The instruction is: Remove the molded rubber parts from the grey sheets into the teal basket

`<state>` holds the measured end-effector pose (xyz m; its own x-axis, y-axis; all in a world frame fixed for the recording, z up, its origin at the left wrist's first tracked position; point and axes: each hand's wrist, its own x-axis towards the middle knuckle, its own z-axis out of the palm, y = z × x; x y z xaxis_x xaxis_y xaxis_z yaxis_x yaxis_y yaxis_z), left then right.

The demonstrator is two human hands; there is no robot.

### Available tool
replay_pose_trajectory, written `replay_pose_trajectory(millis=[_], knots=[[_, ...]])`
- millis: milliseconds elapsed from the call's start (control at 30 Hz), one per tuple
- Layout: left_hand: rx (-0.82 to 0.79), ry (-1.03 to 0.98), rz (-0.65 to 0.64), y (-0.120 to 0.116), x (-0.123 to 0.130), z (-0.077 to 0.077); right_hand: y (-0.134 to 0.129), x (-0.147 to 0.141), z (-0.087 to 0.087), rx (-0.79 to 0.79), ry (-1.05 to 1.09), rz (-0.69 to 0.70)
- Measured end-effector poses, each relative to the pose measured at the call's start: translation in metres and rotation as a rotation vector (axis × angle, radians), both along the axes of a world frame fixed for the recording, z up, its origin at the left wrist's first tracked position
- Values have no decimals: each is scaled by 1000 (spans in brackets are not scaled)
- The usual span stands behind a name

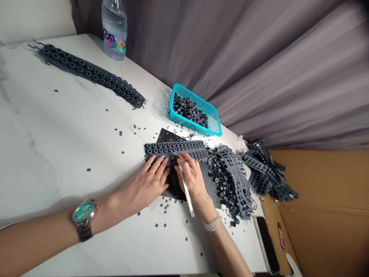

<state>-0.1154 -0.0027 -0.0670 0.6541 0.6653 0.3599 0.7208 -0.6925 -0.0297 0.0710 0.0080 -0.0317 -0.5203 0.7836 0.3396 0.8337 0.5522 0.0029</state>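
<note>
A grey strip of moulded rings (175,146) lies across a black mat (178,188). My left hand (150,179) rests with fingers stretched out, the tips on the strip's near edge. In my right hand (191,179) is a slim white pen-like tool (187,194). Its tip is hidden beneath the fingers, beside the strip. To the right, a perforated grey sheet with emptied holes (233,173) lies next to a heap of small black ring-shaped pieces (225,188). Small dark discs (165,207) are scattered around the mat.
A turquoise basket (220,127) with black pieces stands behind the mat. Another ringed strip (92,73) lies at the far left, near a water bottle (114,32). More perforated sheets (265,169) pile up at right; a phone (266,244) lies at the table's right edge.
</note>
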Motion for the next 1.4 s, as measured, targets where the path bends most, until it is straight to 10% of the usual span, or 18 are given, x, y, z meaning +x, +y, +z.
replay_pose_trajectory(millis=[1400], knots=[[-20, -38, -8, 1, 2, 1, -5, -1, 4, -45, -68, 94]])
